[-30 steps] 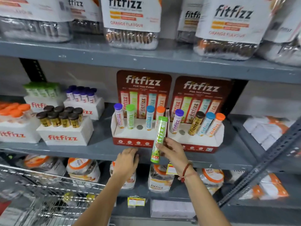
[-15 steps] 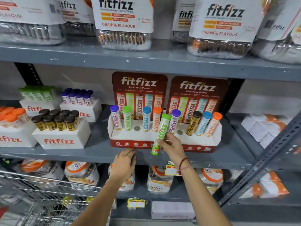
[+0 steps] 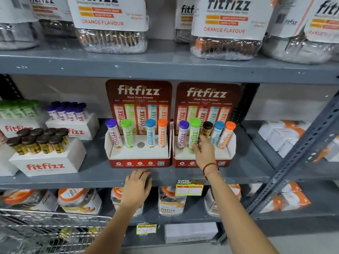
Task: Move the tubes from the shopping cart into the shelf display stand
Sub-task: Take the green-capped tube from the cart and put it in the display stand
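Seen from the head camera, a person stocks a supermarket shelf: the right hand [image 3: 202,153] closes its fingers round the lower part of a green-capped tube [image 3: 194,134], which stands in the right display stand [image 3: 203,158] between a purple-capped tube [image 3: 182,134] and a brown-capped tube [image 3: 207,128]. Whether the tube is fully seated in its hole cannot be told, as the hand hides its foot. The left hand [image 3: 136,186] lies flat and holds nothing, fingers spread on the front edge of the grey shelf [image 3: 247,169] just below the left display stand [image 3: 138,158]. The step in hand appears to be the placing of this tube; the next move likely calls for letting go and reaching back to the wire shopping cart [image 3: 45,230] at lower left, where yellow-topped items show dimly through the mesh. One round hole [image 3: 140,145] in the left stand is empty, between its green and blue tubes. Both backboards read "fitfizz" and "Pick Your Power", with "ACV", "RELOAD" and "CHARGE" legible beneath. Tubs [image 3: 111,24] on the upper shelf read "ORANGE FLAVOUR". A shelf-edge tag [image 3: 189,187] reads "SUPER MARKET".
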